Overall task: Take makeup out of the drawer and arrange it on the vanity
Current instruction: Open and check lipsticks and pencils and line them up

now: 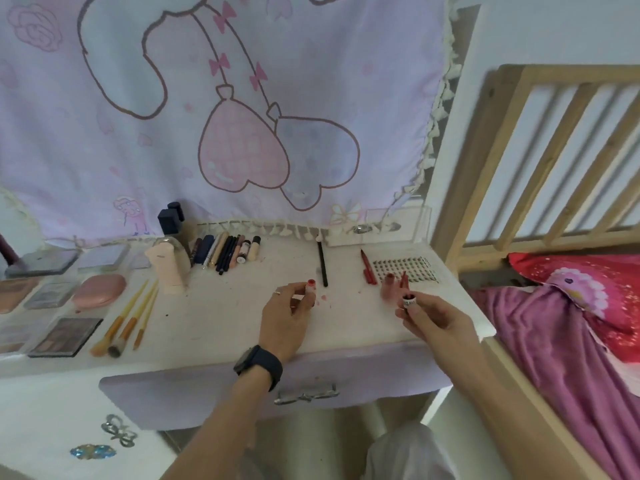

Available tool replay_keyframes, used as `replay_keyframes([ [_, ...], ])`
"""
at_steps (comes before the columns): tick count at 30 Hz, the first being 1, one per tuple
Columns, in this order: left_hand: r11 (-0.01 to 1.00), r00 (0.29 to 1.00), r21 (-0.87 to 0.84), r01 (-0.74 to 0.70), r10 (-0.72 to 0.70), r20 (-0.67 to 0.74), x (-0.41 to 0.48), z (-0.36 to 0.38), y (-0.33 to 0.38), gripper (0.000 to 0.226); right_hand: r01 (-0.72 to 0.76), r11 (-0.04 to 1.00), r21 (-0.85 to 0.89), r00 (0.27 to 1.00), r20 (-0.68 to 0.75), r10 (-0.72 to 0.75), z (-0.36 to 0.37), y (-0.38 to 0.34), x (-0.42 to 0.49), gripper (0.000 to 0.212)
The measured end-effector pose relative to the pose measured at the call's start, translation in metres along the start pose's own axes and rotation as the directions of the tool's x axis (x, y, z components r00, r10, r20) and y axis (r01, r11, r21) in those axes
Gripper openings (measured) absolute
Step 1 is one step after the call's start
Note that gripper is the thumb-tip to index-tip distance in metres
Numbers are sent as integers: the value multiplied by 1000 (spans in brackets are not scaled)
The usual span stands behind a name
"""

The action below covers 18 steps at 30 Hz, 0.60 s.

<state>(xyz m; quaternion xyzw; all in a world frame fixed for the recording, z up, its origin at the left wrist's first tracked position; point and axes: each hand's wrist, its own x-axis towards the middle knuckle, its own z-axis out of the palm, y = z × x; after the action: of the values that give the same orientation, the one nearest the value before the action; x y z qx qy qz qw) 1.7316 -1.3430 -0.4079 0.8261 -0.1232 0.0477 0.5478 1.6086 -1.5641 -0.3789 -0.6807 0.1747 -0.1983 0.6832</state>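
You are at the arranging step: the drawer (pixel 207 386) below the black pencil (pixel 322 263) looks closed, and most of the makeup already lies on the vanity (pixel 225 306) left of that pencil. Your left hand (pixel 289 310) pinches a small red-tipped piece (pixel 310 285) just left of the pencil's near end. Your right hand (pixel 438 322) pinches a small tube (pixel 409 301) with a dark red mouth, to the pencil's right and nearer you. These look like two parts of one lip product, though I cannot tell for certain. Next, bring the parts together and close them. Then set the product upright right of the pencil, near the red pen (pixel 368 268), clear of the red smudges (pixel 323 298) at the pencil's near end.
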Motion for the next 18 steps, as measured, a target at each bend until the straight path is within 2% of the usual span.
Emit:
replay_keyframes([
  [2, 1000, 1000, 25, -16, 16, 23, -2, 8, 10, 19, 45, 985, -168, 998, -27, -50, -15, 9, 1, 16],
  [5, 997, 994, 55, -58, 53, 92, -12, 31, 30, 11, 32, 930, -367, 994, -89, -69, -30, 17, 5, 17],
  [9, 980, 988, 176, -90, 66, 139, -21, 67, 47, 19, 46, 867, -496, 990, -93, -106, -33, 27, 21, 24],
  [12, 967, 989, 241, -85, 52, 140, -22, 89, 56, 14, 128, 776, -618, 976, -59, -208, -31, 38, 37, 20],
  [18, 884, 991, 455, -104, 55, 120, -16, 106, 56, 32, 126, 572, -811, 966, -32, -258, -23, 46, 43, 25],
])
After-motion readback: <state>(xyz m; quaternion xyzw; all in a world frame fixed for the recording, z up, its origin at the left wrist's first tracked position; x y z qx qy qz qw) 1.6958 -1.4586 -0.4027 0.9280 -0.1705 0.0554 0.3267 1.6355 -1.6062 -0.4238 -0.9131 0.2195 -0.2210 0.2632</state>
